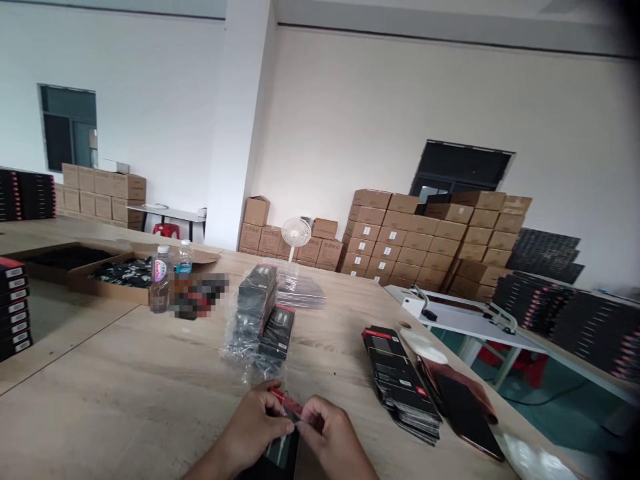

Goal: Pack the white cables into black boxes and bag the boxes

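Note:
Low in the view, a small black product box [280,456] with a red end flap stands between my hands at the table's near side. My left hand [253,423] is closed round its upper left edge, thumb across the front. At the top right corner my right hand [327,427] pinches the red flap [287,401]. My hands hide part of the box's top. Just beyond them, film-wrapped black boxes [257,293] are stacked, with another black box [277,330] against their right side. Flat black-and-red cartons [400,380] lie piled to the right.
Two plastic bottles, one a clear bottle [160,283], stand left by open cartons [117,277] of dark items. Clear plastic sleeves [300,293] lie behind the stack. A dark phone-like slab [467,413] rests at right on a brown cloth. Brown boxes [400,233] line the wall.

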`<state>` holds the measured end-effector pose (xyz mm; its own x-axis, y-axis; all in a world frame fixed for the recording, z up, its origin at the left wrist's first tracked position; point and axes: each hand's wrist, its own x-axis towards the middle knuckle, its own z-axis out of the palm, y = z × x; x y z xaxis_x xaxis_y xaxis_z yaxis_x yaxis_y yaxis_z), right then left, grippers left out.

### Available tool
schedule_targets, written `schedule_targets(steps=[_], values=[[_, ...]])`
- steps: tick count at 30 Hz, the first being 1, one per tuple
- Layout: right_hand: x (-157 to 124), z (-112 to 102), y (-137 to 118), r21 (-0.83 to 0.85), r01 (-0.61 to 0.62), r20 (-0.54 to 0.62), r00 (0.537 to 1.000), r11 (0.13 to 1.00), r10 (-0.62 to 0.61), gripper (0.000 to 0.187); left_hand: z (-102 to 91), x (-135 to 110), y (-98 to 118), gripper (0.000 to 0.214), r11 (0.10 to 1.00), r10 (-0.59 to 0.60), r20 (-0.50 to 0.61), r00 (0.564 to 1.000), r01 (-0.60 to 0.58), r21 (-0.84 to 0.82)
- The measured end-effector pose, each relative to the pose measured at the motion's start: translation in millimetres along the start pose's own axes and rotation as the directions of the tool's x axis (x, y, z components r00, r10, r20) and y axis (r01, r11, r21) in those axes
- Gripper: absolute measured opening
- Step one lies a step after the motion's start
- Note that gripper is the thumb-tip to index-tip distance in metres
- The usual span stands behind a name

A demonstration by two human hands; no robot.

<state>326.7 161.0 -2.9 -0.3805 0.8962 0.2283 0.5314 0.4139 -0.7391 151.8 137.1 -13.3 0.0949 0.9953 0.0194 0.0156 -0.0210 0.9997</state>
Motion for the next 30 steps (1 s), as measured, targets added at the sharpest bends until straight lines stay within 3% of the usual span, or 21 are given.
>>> schedule_targets(steps=[4,7,15,22,25,27,30], values=[[1.4,-8.3,-7.2,0.24,-0.086,0.033,0.996,0.967,0.08,0.017,-1.2,-1.3,3.2,0.008,0.986,0.076,-0.062,0.995,-0.065,0.156],[2.0,-10.3,-11.4,0.285,-0.09,-0.006,0.995,0.954,0.096,0.022,-3.2,-3.4,9.5,0.011,0.968,0.1,-0.044,0.994,-0.087,0.236],[1.9,4.5,-4.7,0.013,-0.029,-0.03,0.999,1.0,0.029,0.013,-4.2,-4.3,11.0,0.011,0.957,0.099,-0.022,0.995,-0.089,0.275],[0.3,-2.7,-1.1,-0.304,0.065,-0.265,0.953,0.951,-0.149,0.009,-0.4,-5.4,10.1,0.009,0.959,0.074,-0.007,0.997,-0.069,0.274],[-0.2,-3.8,1.1,-0.369,0.097,-0.214,0.959,0.924,-0.186,0.022,-2.8,-4.8,11.1,0.01,0.96,0.08,-0.02,0.997,-0.072,0.27],[0.5,-6.7,3.7,-0.375,0.101,-0.188,0.965,0.921,-0.183,0.022,-6.9,-4.1,9.2,0.014,0.959,0.101,0.001,0.995,-0.097,0.267],[2.8,-17.6,10.8,-0.329,0.077,-0.332,0.924,0.941,-0.192,0.016,-14.3,-4.3,2.9,0.041,0.981,0.11,0.057,0.992,-0.118,0.154]])
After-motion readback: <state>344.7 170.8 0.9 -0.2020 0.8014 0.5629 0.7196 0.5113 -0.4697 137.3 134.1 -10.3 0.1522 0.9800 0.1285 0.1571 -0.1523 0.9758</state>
